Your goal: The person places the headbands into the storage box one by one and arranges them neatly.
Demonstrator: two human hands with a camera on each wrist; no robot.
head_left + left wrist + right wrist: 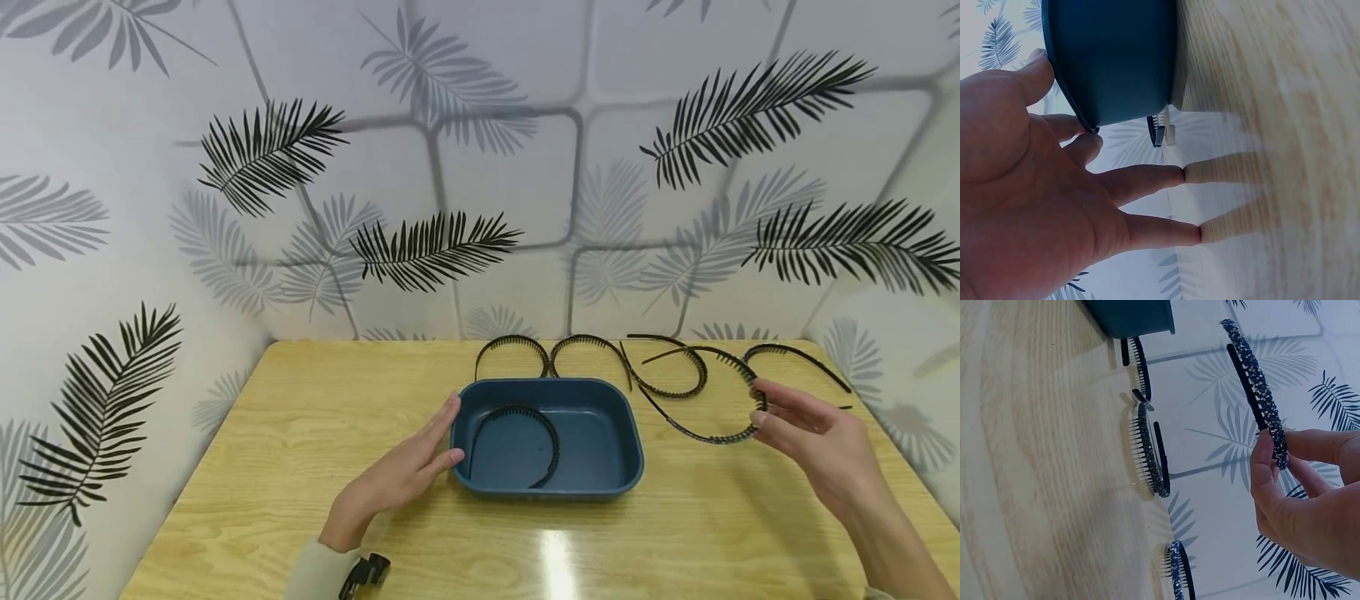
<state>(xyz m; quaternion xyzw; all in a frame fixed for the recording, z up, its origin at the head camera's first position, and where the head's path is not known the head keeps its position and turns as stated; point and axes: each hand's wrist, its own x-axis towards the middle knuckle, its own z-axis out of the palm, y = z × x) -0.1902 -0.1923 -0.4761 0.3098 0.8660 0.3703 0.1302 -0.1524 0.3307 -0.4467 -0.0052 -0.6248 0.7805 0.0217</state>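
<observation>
A dark blue plastic bin (547, 494) sits on the table, with one black toothed headband (557, 450) lying inside it. My left hand (408, 467) rests against the bin's left rim. In the left wrist view its thumb and nearer fingers touch the rim, while two straight fingers reach down to the tabletop. To the right of the bin, my right hand (813, 433) pinches a headband (720, 439) between thumb and fingers, above the table. The right wrist view shows this headband's glittery outer face (1254, 378).
Behind the bin lie two headbands, a left one (513, 337) and a right one (585, 337), partly hidden by it. Further right are another headband (701, 375) and one near the table's right edge (795, 350). A leaf-patterned wall (510, 183) borders the wooden table (300, 417).
</observation>
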